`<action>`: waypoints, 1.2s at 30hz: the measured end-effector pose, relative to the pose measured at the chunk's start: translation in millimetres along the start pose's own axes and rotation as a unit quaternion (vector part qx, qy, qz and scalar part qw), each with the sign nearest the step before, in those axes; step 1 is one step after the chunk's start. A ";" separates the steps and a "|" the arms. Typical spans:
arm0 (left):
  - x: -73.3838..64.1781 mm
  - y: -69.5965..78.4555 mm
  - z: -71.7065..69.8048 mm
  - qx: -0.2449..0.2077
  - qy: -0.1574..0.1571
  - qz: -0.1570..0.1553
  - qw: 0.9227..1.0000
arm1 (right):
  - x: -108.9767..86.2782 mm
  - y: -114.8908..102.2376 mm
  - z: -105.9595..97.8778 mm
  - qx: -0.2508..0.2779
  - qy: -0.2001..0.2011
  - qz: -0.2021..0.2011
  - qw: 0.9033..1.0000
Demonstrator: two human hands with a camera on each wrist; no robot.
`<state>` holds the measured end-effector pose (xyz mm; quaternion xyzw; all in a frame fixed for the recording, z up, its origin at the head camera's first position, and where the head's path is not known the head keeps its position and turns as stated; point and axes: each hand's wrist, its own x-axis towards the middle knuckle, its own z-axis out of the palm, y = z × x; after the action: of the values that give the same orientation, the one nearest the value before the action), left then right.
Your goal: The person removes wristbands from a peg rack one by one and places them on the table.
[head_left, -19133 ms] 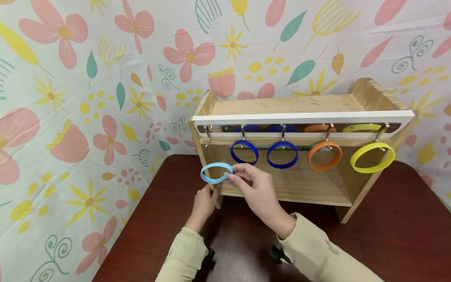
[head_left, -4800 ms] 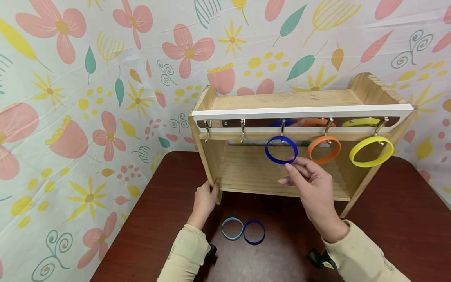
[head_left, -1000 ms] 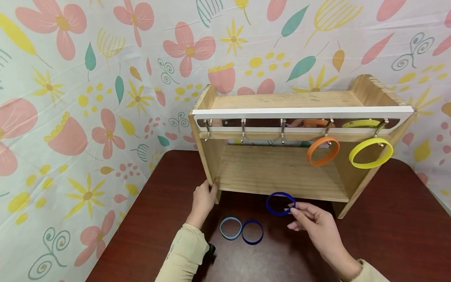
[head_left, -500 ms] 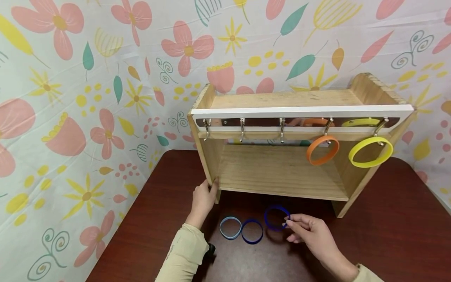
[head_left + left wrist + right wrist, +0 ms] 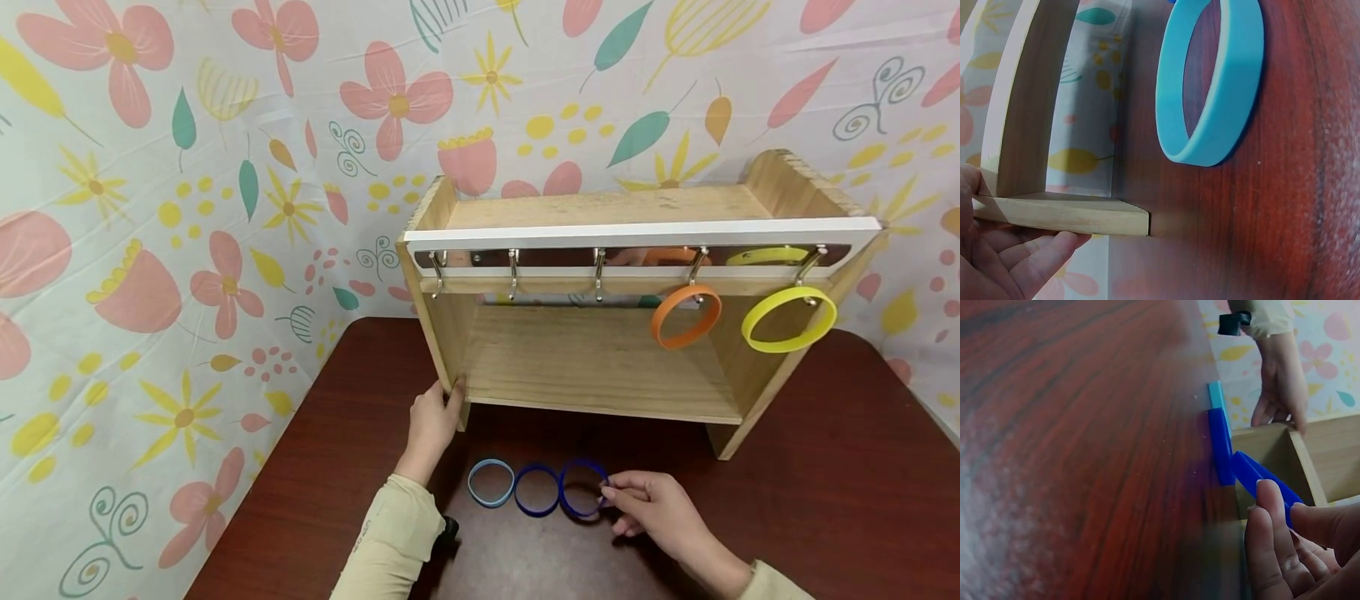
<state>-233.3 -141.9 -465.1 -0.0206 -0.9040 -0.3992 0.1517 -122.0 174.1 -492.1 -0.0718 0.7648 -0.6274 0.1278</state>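
The right hand [image 5: 660, 508] pinches between thumb [image 5: 1322, 522] and fingers [image 5: 1264, 550]; the left hand [image 5: 431, 425] grips farther forward, its sleeved arm [image 5: 390, 533] reaching out.

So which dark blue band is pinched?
The rightmost dark blue band, tilted in the right grip; the other dark blue band, beside the light blue band, is unheld.

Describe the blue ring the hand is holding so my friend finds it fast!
Find the wooden rack on the table. In front, from left to right, come a light blue ring, the middle ring and the end ring. The last two are dark blue, but the right hand pinches only the end ring.
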 end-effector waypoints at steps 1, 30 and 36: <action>0.0 -0.1 0.0 0.000 0.000 0.000 1.000 | 0.4 0.8 0.1 -0.002 -0.003 0.001 1.000; 1.1 -0.6 1.7 -0.004 -0.004 -0.010 1.000 | 1.5 6.3 3.0 -0.124 0.041 0.037 0.991; 0.5 -1.7 1.5 -0.002 -0.005 -0.010 1.000 | 0.9 0.7 2.1 -0.145 0.047 0.025 0.988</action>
<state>-234.4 -142.0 -467.2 -0.0134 -0.9041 -0.4023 0.1433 -122.2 172.0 -493.3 -0.0404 0.8545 -0.5089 0.0958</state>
